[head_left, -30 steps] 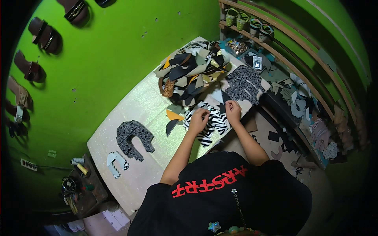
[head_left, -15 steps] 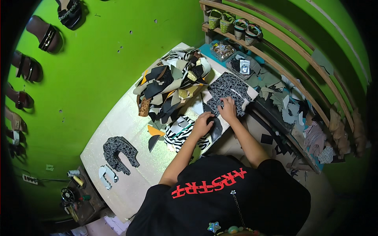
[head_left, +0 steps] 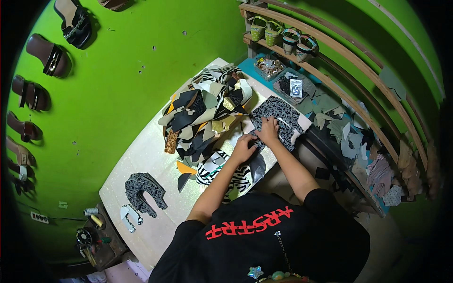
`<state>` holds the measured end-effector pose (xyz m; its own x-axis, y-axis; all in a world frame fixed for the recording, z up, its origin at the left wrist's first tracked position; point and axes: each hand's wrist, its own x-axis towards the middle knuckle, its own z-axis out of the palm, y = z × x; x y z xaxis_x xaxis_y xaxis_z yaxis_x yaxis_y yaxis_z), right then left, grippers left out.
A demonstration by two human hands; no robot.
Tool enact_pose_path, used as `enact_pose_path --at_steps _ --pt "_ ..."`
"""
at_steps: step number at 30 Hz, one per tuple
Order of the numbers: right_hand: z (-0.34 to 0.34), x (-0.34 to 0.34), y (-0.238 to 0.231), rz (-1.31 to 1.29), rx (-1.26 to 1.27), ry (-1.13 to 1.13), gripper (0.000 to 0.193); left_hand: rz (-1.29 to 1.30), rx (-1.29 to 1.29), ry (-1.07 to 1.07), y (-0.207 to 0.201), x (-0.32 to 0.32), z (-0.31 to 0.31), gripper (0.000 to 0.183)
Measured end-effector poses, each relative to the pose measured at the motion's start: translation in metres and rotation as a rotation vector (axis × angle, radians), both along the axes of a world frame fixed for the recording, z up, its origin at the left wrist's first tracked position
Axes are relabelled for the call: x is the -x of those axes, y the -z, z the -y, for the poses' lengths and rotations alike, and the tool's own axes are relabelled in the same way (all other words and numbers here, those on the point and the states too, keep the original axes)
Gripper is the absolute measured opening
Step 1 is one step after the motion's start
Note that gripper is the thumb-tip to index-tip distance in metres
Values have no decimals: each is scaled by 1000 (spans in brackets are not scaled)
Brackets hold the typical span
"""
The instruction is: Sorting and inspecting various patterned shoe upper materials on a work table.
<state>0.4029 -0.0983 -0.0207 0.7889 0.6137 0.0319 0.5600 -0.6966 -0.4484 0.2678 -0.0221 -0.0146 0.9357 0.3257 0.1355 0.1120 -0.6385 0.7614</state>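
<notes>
A black-and-grey line-patterned sheet (head_left: 289, 121) lies on the right end of the pale work table (head_left: 163, 165). My right hand (head_left: 269, 131) rests on this sheet, fingers laid forward over it. Close beside it, my left hand (head_left: 244, 149) has its fingers curled at the sheet's near left edge; what they pinch, if anything, is hidden. A plain dark piece (head_left: 257, 167) lies by my left wrist, next to zebra-striped material (head_left: 212, 173) partly under my forearm. A pale curved strip shows on the sheet, right of my right hand.
A heap of mixed offcuts (head_left: 203, 111) covers the table's far middle. Arch-shaped patterned pieces (head_left: 141, 191) and small white pieces (head_left: 130, 218) lie to the left. Wooden rails (head_left: 325, 59) hold small shoes (head_left: 290, 40) at the right, above scraps (head_left: 325, 113). Sandals (head_left: 49, 54) hang on the green wall.
The view has shifted slightly, so the scene sits lower. Both hands stay at the patterned sheet. A pale curved strip shows beside my right hand that was less visible before.
</notes>
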Motion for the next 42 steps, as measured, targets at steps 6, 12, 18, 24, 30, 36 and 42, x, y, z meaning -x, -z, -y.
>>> enact_pose_path --at_steps 6,12,18,24,30,36,42 --pt "1 -13 0 3 -81 -14 42 31 134 -79 0 -7 -7 34" --pt "11 -16 -7 120 -336 -11 12 -41 184 -105 -2 -15 -11 32" --pt "31 18 -21 354 -795 -138 6 175 750 -301 -15 -37 7 33" --pt "52 53 -23 327 -784 -226 12 317 604 -226 -33 -40 17 18" --pt "72 45 -30 345 -846 104 42 433 681 -182 -69 -21 31 16" --pt "77 31 17 -309 -1156 180 41 316 609 -107 -114 13 38 16" --pt "57 80 -9 -622 -1211 111 12 424 638 -230 -111 66 20 17"
